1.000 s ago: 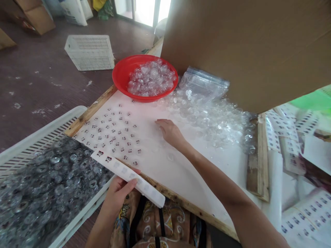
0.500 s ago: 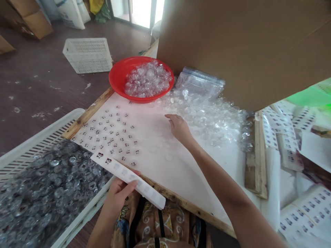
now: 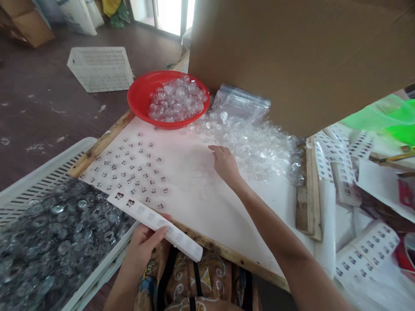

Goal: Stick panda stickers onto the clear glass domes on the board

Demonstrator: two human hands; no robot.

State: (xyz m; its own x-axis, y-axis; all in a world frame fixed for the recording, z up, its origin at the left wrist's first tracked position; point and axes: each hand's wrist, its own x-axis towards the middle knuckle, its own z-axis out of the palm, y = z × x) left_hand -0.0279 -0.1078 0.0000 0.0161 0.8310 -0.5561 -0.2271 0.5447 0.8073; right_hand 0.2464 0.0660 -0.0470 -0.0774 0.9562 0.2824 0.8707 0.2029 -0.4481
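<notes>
Table (image 3: 227, 224): white
Your L hand (image 3: 145, 242): pinching printed strip (image 3: 147, 214) (panda pics)
Your R hand (image 3: 226, 164): nr clear discs (image 3: 259, 147), can't tell hold

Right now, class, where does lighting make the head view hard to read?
In the head view, the bright opening is washed out to white; in the head view, glints dot the clear plastic pieces, many blending into the pale tabletop; same head view, the cardboard looks dim.
</notes>
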